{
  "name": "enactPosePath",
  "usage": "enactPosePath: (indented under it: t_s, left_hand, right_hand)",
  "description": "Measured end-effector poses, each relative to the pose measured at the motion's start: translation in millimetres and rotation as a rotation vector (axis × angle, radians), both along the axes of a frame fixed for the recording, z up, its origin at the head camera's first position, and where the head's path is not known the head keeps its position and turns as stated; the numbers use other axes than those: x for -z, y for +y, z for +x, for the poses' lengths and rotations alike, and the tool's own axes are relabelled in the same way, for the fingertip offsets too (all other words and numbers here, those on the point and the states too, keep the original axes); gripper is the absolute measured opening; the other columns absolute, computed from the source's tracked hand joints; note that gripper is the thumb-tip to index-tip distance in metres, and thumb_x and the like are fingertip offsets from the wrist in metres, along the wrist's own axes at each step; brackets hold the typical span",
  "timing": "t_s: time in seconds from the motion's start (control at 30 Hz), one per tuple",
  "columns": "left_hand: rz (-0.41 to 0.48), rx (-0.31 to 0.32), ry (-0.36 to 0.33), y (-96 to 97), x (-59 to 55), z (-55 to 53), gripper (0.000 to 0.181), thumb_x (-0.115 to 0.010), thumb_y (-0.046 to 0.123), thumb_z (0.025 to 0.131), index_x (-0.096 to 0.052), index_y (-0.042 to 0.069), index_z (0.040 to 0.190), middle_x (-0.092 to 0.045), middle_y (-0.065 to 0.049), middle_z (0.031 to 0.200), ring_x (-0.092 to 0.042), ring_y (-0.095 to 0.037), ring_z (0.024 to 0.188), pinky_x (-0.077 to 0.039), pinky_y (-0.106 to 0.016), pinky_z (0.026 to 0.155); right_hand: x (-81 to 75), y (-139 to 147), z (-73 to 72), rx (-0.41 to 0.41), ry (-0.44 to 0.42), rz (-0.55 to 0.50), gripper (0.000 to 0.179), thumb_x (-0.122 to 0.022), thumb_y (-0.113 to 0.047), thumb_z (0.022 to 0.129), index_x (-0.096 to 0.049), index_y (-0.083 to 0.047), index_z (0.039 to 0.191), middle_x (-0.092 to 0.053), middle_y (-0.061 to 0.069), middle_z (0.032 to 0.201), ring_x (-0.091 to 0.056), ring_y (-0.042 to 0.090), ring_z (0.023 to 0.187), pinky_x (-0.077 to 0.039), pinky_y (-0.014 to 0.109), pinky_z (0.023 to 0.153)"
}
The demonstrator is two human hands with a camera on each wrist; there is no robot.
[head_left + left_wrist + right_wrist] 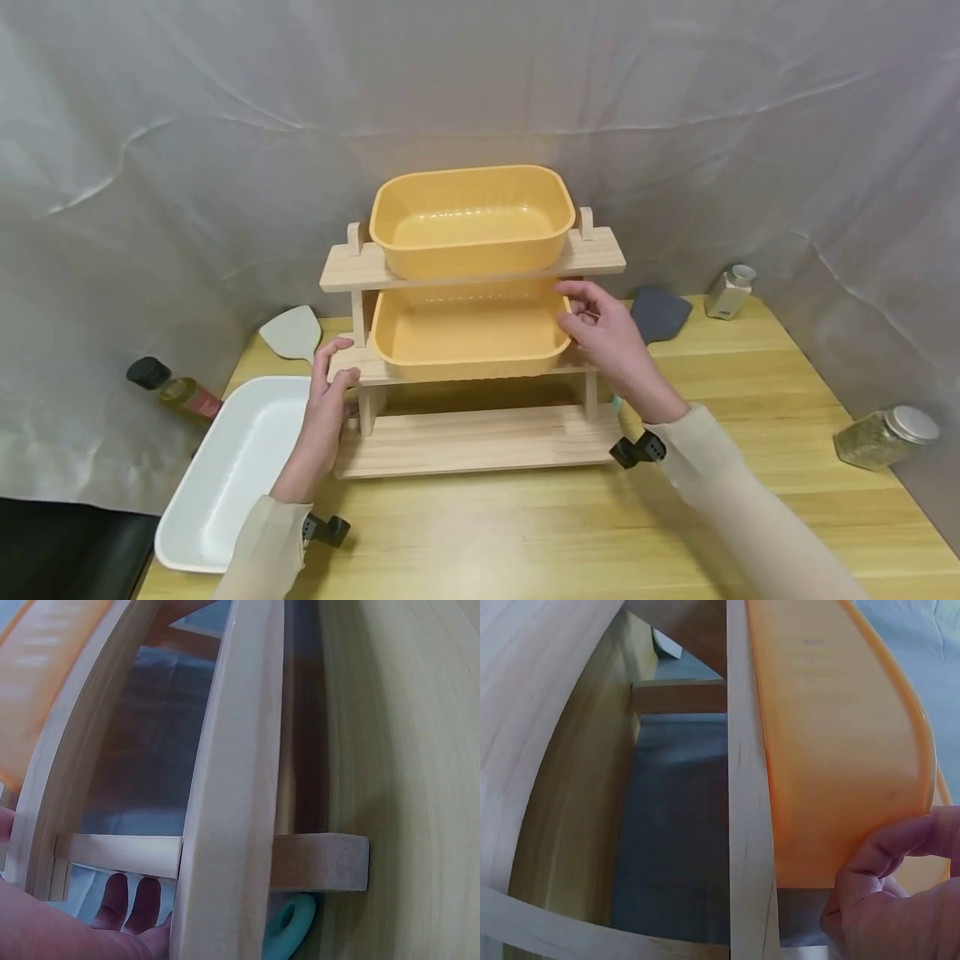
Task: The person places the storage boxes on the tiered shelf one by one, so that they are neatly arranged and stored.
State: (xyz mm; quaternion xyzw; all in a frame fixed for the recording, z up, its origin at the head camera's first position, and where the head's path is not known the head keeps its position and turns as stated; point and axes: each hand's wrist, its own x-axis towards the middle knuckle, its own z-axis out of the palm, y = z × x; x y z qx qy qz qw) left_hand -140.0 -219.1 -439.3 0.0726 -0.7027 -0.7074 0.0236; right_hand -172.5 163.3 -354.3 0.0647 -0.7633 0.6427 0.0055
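Nearest the camera, pale sleeves [738,496] over the counter [480,533]. With the right hand [609,337], thumb and finger nearly closed, pinches the right rim of the lower yellow bin [468,333], set on the middle shelf [367,365]. With the left hand [322,417], curled fingers and thumb, grips that shelf's left end. Probably best to brace there and shift the bin gently, base flat. Watch the shelf's front edge, close under the bin's front, and the upper shelf [602,250] overhead. Forward, over bare counter, open room; leftward, less, with the white tray [232,467] beside the left hand.
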Motion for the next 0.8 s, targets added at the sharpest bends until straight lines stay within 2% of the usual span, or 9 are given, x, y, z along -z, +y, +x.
enactPosePath:
  t_s: [0.27,0.8]
  left_hand:
    - [-0.004,-0.001,-0.002,-0.3,0.3,-1.0,0.049,-0.047,0.018,0.108,-0.039,0.021,0.156,-0.025,0.006,0.163,-0.044,-0.025,0.129,-0.04,-0.047,0.098]
    - [0.016,0.001,-0.005,0.5,-0.6,-0.4,0.045,-0.047,0.017,0.108,-0.041,0.025,0.152,-0.027,0.005,0.162,-0.046,-0.025,0.129,-0.041,-0.047,0.099]
  right_hand:
    - [-0.6,1.4,-6.6,0.016,0.007,0.045,0.035,-0.066,-0.006,0.106,-0.062,0.006,0.138,-0.05,0.009,0.105,-0.047,0.017,0.083,-0.044,0.023,0.069]
    - [-0.3,-1.7,-9.1,0.026,-0.017,-0.029,0.037,-0.068,-0.007,0.106,-0.059,0.009,0.138,-0.05,0.009,0.105,-0.048,0.016,0.086,-0.044,0.021,0.069]
